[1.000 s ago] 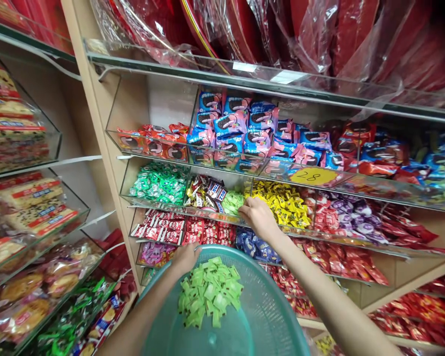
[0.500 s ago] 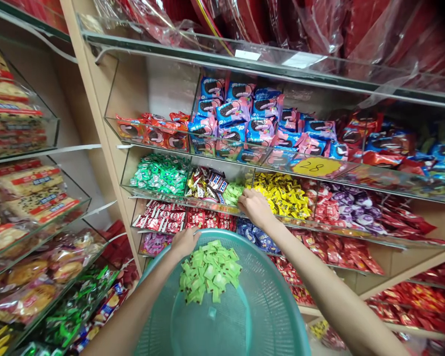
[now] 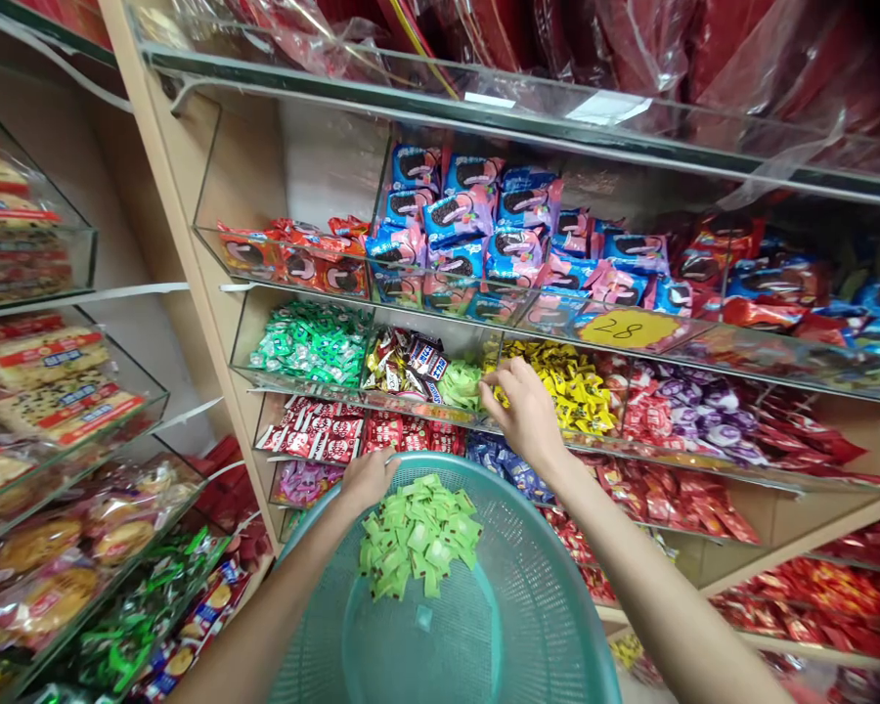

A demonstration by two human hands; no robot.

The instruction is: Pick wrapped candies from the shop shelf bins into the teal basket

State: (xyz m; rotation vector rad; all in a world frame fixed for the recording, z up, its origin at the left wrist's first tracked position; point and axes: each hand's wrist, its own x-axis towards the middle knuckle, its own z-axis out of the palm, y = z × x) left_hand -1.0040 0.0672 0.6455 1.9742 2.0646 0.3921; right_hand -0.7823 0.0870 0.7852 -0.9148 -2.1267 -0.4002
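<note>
My left hand (image 3: 367,479) grips the far rim of a round teal plastic basket (image 3: 528,606) held below the shelves. A heap of light green wrapped candies (image 3: 417,534) lies in the basket near that rim. My right hand (image 3: 522,409) reaches into a clear shelf bin, fingers curled and pinched over the light green candies (image 3: 461,383) at the edge of the yellow candies (image 3: 568,383). What the fingers hold is hidden.
Clear acrylic bins hold green mints (image 3: 312,342), mixed chocolate bars (image 3: 405,360), purple and red sweets (image 3: 693,411), blue and pink cookie packs (image 3: 476,230) above. A yellow "28" price tag (image 3: 622,329) sticks on a bin front. Side shelves at left hold wrapped cakes (image 3: 51,381).
My right hand has lifted slightly and shifted right within the bin, from the front lip towards the yellow candies. The basket and my left hand stay put; the view has dropped a little.
</note>
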